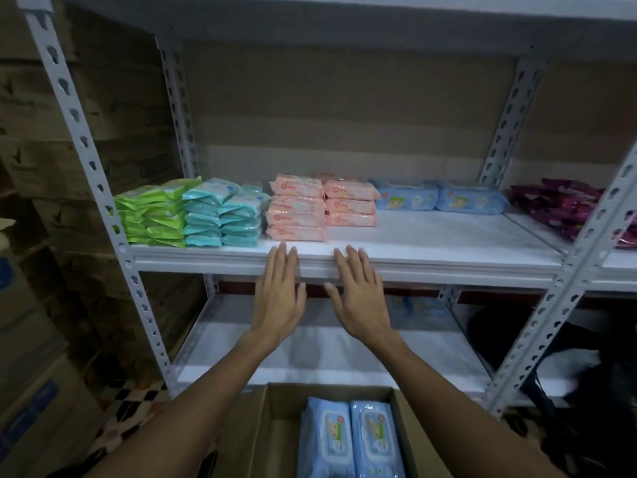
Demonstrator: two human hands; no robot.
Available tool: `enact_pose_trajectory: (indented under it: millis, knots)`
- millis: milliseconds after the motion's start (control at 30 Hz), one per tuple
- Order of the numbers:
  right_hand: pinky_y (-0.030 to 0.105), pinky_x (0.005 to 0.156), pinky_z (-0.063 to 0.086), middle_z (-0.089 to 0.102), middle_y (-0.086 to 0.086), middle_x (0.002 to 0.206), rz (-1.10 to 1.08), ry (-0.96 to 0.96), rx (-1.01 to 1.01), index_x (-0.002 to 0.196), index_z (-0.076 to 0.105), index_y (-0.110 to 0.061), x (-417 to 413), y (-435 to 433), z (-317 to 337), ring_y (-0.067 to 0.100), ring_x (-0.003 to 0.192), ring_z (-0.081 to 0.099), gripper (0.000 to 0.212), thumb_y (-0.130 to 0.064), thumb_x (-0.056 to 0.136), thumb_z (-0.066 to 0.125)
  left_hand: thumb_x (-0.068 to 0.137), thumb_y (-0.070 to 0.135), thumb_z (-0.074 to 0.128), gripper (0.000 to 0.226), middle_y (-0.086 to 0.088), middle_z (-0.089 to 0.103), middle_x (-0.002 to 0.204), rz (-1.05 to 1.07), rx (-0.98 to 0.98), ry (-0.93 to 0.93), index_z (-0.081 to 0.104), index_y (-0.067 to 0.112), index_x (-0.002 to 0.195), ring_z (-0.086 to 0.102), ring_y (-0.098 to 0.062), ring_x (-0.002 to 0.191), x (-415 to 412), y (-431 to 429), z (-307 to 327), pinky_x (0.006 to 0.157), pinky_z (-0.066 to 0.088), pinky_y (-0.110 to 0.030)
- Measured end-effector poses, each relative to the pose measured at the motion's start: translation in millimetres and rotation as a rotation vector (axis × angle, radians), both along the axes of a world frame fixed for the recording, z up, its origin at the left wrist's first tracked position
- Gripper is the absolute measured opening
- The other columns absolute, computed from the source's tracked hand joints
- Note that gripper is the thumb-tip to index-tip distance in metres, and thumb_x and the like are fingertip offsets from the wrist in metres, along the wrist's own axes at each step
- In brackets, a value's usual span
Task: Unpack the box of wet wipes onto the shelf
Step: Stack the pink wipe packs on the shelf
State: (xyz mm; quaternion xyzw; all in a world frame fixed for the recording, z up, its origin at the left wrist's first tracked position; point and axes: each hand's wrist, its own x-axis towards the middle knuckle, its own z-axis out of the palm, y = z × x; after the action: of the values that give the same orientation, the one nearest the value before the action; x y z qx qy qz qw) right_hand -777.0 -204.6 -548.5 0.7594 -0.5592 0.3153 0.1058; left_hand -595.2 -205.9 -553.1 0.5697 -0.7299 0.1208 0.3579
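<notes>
An open cardboard box (256,439) sits at the bottom centre with two blue wet-wipe packs (350,439) upright inside it. Two more blue packs (437,200) lie side by side at the back of the white shelf (448,250). My left hand (279,294) and my right hand (358,298) are stretched out flat, palms down, fingers together, fingertips at the shelf's front edge. Neither hand holds anything.
On the same shelf, from the left, stand stacks of green packs (151,215), teal packs (220,215) and pink packs (322,207). Purple packs (565,205) lie on the neighbouring shelf to the right. A lower white shelf (327,353) sits below. Cardboard cartons (41,391) stand at left.
</notes>
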Motion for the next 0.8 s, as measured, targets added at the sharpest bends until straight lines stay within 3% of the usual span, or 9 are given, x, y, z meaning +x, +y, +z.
enact_pose_trajectory:
  millis: [67,167,267,400,500,633,700,800]
  knots:
    - [0.038,0.116,0.012,0.003,0.0,0.165,0.023,-0.008,-0.014,0.156,0.017,-0.027,-5,9,-11,0.02,0.152,-0.001,0.06,-0.048,0.102,0.035,0.097,0.026,0.045,0.066,-0.01,0.0,0.164,-0.025,0.058,0.056,0.018,0.013,0.156,0.003,-0.025,0.152,-6,9,-11,0.112,0.03,-0.043]
    - [0.044,0.115,0.023,0.021,0.003,0.161,0.063,-0.053,0.141,0.152,0.029,-0.026,-14,29,-46,0.022,0.148,0.02,0.054,-0.042,0.101,0.04,0.099,0.027,0.044,0.065,-0.006,-0.006,0.165,-0.092,0.259,0.066,0.015,0.022,0.156,0.007,-0.026,0.151,-19,30,-39,0.11,0.031,-0.047]
    - [0.043,0.1,0.043,0.045,0.004,0.145,0.055,-0.029,0.385,0.146,0.038,-0.024,-31,53,-96,0.027,0.127,0.047,0.05,-0.04,0.099,0.044,0.102,0.03,0.041,0.052,-0.006,0.022,0.16,-0.144,0.508,0.002,0.029,0.02,0.152,0.027,-0.026,0.143,-29,50,-80,0.111,0.029,-0.041]
    - [0.042,0.09,0.05,0.059,0.002,0.127,0.044,0.004,0.68,0.132,0.051,-0.026,-51,81,-151,0.027,0.113,0.058,0.04,-0.04,0.095,0.046,0.099,0.031,0.043,0.031,-0.004,0.06,0.127,-0.216,0.754,-0.047,0.06,0.019,0.121,0.055,-0.025,0.118,-35,72,-133,0.095,0.045,-0.036]
    - [0.033,0.083,0.05,0.067,0.004,0.115,0.032,-0.024,0.857,0.122,0.061,-0.018,-58,92,-171,0.024,0.106,0.062,0.039,-0.046,0.096,0.051,0.096,0.031,0.045,0.024,-0.005,0.068,0.108,-0.203,0.909,-0.047,0.066,0.02,0.102,0.063,-0.027,0.102,-37,80,-161,0.083,0.051,-0.036]
    - [0.032,0.076,0.045,0.071,0.006,0.094,0.029,0.021,0.998,0.09,0.065,-0.02,-56,98,-192,0.023,0.092,0.061,0.026,-0.044,0.094,0.055,0.098,0.03,0.047,0.03,-0.01,0.063,0.122,-0.239,1.034,-0.036,0.061,0.021,0.123,0.06,-0.028,0.109,-41,84,-194,0.089,0.049,-0.035]
    - [0.031,0.069,0.042,0.07,0.013,0.087,0.047,0.046,1.096,0.074,0.064,-0.016,-54,99,-206,0.025,0.083,0.06,0.029,-0.038,0.093,0.057,0.1,0.028,0.047,0.038,-0.016,0.057,0.129,-0.273,1.077,-0.063,0.055,0.021,0.136,0.057,-0.031,0.116,-43,86,-209,0.093,0.045,-0.033]
    - [0.035,0.074,0.05,0.071,0.021,0.092,0.111,0.169,1.311,0.088,0.073,-0.001,-49,108,-220,0.03,0.087,0.066,0.031,-0.03,0.089,0.064,0.101,0.03,0.047,0.046,-0.015,0.035,0.153,-0.323,1.154,-0.126,0.045,0.023,0.146,0.041,-0.03,0.137,-40,92,-235,0.109,0.037,-0.036]
